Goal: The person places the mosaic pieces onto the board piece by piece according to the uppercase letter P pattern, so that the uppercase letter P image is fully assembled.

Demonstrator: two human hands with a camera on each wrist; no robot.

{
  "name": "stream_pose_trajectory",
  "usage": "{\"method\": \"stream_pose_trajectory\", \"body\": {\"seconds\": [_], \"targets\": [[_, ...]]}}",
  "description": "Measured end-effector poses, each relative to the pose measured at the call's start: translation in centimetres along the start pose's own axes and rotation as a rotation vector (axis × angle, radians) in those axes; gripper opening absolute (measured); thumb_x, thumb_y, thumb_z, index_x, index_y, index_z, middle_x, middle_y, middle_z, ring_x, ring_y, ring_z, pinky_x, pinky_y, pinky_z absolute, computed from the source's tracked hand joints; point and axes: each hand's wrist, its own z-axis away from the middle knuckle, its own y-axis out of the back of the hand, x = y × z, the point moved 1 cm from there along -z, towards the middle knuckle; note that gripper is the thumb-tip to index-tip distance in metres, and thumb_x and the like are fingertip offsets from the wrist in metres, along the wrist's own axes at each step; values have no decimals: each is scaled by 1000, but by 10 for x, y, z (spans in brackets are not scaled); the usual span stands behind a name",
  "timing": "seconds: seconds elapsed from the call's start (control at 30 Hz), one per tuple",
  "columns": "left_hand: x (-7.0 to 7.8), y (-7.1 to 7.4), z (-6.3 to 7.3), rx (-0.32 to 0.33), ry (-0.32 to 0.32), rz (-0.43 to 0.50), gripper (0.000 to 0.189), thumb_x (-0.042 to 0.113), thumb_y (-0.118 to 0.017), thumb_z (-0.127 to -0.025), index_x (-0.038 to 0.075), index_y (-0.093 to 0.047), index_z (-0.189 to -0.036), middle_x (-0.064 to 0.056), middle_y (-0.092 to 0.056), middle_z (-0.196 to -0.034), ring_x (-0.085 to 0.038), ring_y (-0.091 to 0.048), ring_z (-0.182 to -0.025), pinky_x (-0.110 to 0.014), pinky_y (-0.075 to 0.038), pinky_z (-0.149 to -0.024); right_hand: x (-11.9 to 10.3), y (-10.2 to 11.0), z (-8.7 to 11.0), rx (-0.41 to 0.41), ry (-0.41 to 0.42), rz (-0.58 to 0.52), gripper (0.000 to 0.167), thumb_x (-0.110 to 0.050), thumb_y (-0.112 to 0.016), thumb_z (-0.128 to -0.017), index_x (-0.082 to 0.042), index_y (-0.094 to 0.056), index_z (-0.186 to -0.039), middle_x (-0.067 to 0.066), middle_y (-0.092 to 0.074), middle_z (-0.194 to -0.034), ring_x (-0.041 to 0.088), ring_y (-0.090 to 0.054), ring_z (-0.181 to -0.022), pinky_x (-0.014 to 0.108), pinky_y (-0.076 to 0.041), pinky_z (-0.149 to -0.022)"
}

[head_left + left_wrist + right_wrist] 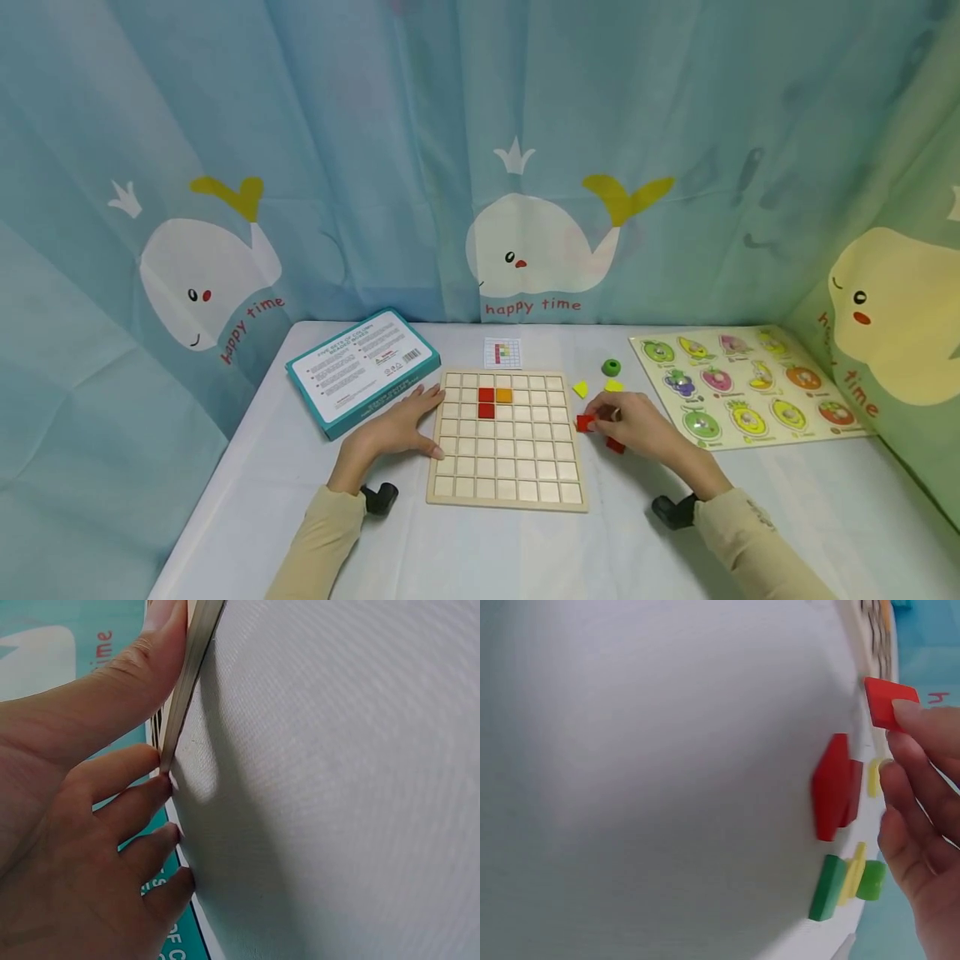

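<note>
A wooden grid board (507, 503) lies on the white table. Two red square tiles (486, 410) and one orange tile (504, 396) sit in its upper cells. Along the board's left edge rests my left hand (393, 427), fingers spread, with the thumb and fingertips touching the rim in the left wrist view. Just off the right edge, my right hand (637, 425) pinches a red square tile (883, 701) between thumb and fingers. Below that hand are loose red pieces (831, 787), partly hidden in the head view. Yellow pieces (581, 389) lie beyond it.
A teal box (363, 371) stands left of the board, close to my left hand. Behind the board lies a small pattern card (502, 352). A green round piece (611, 367) and a fruit puzzle board (750, 387) are at the right. A whale-printed curtain (420, 167) encloses the table.
</note>
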Motion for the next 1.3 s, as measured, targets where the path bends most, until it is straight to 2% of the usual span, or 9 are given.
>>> {"method": "stream_pose_trajectory", "body": {"seconds": [0.17,0.43,0.67,0.77,0.87,1.03,1.13,1.3], "targets": [[0,0,0,3,12,-19,102,23,-90,-79,5,-32,-161,-12,-23,-171,-37,-10,-160,-55,-16,-128,-4,1,-2,29,-19,-57,7,-5,-74,-91,-8,-74,-97,1,-73,-92,14,-65,-81,24,-55,-71],[2,0,2,-3,-4,-21,101,23,-89,-80,4,-32,-161,-12,-24,-171,-37,-11,-160,-55,-17,-128,-11,-11,-7,49,-84,-207,12,-5,-72,-93,-2,-75,-104,14,-75,-105,18,-73,-84,23,-55,-65],[1,0,1,1,-21,-21,102,23,-89,-79,2,-32,-160,-14,-25,-170,-39,-11,-160,-55,-17,-128,-20,-26,-17,44,-9,-286,12,1,-70,-92,-2,-75,-103,13,-76,-102,17,-73,-82,24,-58,-65],[1,0,1,3,-15,-26,102,23,-90,-79,2,-32,-160,-14,-25,-170,-39,-11,-159,-56,-17,-128,-25,-32,-21,32,10,-289,12,1,-70,-92,-3,-75,-102,14,-75,-102,17,-73,-81,23,-58,-65],[1,0,0,1,-6,-29,102,24,-90,-79,5,-32,-161,-11,-25,-170,-37,-11,-160,-55,-17,-128,-32,-35,-24,19,-5,-291,14,-1,-72,-91,-5,-76,-104,13,-75,-105,16,-73,-82,24,-59,-66],[1,0,-1,4,-1,-27,102,24,-90,-79,6,-32,-161,-10,-25,-171,-35,-10,-160,-54,-16,-128,-42,-39,-31,-7,-11,-282,22,-3,-75,-90,-5,-76,-111,9,-75,-107,15,-71,-86,28,-61,-77],[1,0,-1,5,3,-25,102,23,-90,-78,6,-32,-161,-10,-25,-171,-35,-10,-160,-54,-16,-128,-48,-41,-36,-29,13,-274,27,0,-74,-89,-3,-75,-116,10,-74,-108,15,-69,-87,30,-61,-81],[0,-1,-1,9,5,-20,103,22,-91,-77,7,-34,-161,-10,-25,-171,-35,-11,-160,-54,-16,-128,-56,-46,-43,-59,60,-281,29,3,-71,-89,2,-74,-118,11,-75,-106,14,-69,-85,27,-60,-79]]}}
